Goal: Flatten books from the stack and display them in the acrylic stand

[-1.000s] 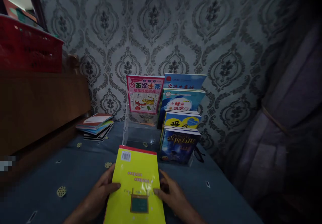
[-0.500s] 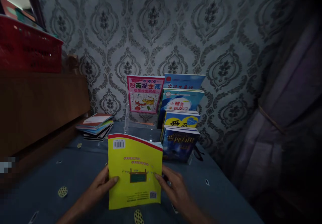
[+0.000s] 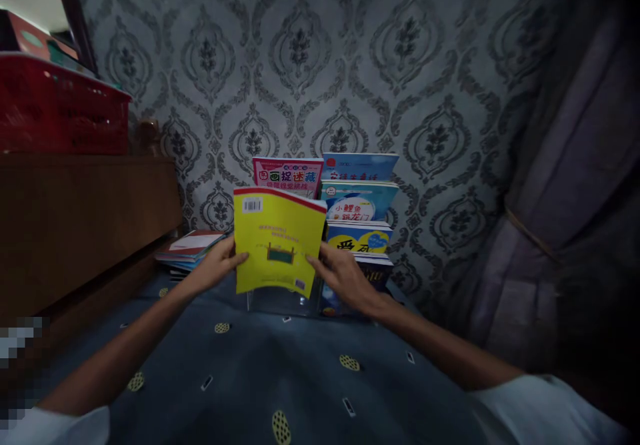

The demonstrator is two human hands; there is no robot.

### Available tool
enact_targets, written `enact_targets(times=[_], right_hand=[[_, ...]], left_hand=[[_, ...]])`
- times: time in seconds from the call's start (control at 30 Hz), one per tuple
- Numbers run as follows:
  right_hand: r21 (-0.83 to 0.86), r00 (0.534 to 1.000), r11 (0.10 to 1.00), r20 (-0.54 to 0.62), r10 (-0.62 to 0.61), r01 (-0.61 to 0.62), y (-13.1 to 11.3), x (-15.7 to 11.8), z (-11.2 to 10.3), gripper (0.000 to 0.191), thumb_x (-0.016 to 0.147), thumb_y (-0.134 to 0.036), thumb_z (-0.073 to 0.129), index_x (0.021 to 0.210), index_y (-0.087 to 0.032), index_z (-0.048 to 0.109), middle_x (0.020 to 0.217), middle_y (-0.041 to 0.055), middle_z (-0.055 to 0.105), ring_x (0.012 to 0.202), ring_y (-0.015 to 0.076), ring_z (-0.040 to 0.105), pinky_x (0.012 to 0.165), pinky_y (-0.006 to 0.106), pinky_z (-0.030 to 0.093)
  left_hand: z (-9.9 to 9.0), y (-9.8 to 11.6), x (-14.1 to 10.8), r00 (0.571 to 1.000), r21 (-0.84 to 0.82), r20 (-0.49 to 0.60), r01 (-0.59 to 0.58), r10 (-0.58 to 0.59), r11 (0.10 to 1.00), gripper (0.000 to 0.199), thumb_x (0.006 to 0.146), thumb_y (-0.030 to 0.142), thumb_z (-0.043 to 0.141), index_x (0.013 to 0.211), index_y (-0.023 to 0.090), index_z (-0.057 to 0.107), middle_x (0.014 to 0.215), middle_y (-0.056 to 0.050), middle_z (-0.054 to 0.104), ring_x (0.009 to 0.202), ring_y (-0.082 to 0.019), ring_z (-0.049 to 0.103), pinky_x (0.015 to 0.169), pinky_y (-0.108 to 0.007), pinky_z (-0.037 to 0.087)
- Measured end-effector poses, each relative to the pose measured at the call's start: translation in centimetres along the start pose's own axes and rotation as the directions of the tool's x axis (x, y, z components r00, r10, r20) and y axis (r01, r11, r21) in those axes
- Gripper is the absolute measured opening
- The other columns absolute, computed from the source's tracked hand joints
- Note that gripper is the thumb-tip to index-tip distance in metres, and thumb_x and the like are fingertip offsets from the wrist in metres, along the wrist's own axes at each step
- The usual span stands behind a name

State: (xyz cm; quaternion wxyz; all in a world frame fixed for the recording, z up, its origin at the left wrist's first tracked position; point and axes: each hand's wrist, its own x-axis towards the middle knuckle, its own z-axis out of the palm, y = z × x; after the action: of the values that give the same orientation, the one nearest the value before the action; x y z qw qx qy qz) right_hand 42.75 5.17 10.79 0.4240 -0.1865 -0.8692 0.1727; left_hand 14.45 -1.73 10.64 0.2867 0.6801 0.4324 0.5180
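Note:
Between my two hands is a yellow book (image 3: 270,231) with a red top edge, held upright with its barcoded cover facing me. My left hand (image 3: 223,263) grips its left edge, thumb on the cover. On the opposite edge, my right hand (image 3: 340,268) is closed with its thumb in front. Just beyond is a clear tiered book stand (image 3: 283,303), partly hidden by the yellow book. A pink book (image 3: 287,171) stands at its back left. In its right column are a light blue book (image 3: 360,166), a teal book (image 3: 383,198), a blue-and-yellow book (image 3: 345,235) and a dark blue book (image 3: 377,271).
A stack of books (image 3: 193,241) lies at the left by a brown wooden cabinet (image 3: 90,218), which carries a red plastic basket (image 3: 65,108). The patterned wall (image 3: 300,98) rises behind the stand, and a tied curtain (image 3: 530,265) hangs at the right.
Both hands have moved forward and up with the yellow book. It now stands in front of the book stand's left column and covers the lower part of the pink book.

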Motion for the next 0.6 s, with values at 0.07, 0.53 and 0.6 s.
enact_targets(times=[0.07,0.53,0.6], right_hand=[[-0.075,0.996,0.995,-0.063,-0.064,0.06,-0.1,2.7,-1.6,0.028,0.095,-0.039,0.051,0.101,-0.018,0.068,0.09,0.0078,0.074,0.072,0.0239,0.068,0.06,0.03,0.051],[-0.295,0.955,0.938,-0.17,-0.241,0.184,0.9,14.1,-6.6,0.022,0.083,-0.019,0.049,0.09,-0.015,0.07,0.074,0.0023,0.063,0.07,0.0184,0.057,0.066,0.028,0.043],[-0.306,0.958,0.938,-0.18,-0.224,0.162,1.4,14.4,-6.9,0.022,0.083,-0.018,0.049,0.088,-0.015,0.07,0.074,0.002,0.064,0.071,0.0185,0.057,0.066,0.028,0.043]], left_hand=[[-1.1,1.5,2.6,0.996,0.064,-0.039,-0.074,0.076,0.995,0.06,0.069,0.053,0.082,0.113,0.015,0.068,0.109,-0.011,0.076,0.094,-0.029,0.071,0.083,-0.04,0.06],[-4.9,2.3,15.1,0.933,-0.146,-0.189,-0.336,0.308,0.93,0.068,0.068,0.056,0.083,0.121,0.019,0.06,0.12,-0.012,0.073,0.117,-0.034,0.067,0.094,-0.043,0.058],[-4.4,1.8,15.7,0.929,-0.179,-0.186,-0.353,0.321,0.918,0.07,0.068,0.056,0.084,0.122,0.019,0.06,0.121,-0.012,0.073,0.12,-0.033,0.066,0.097,-0.044,0.057]])
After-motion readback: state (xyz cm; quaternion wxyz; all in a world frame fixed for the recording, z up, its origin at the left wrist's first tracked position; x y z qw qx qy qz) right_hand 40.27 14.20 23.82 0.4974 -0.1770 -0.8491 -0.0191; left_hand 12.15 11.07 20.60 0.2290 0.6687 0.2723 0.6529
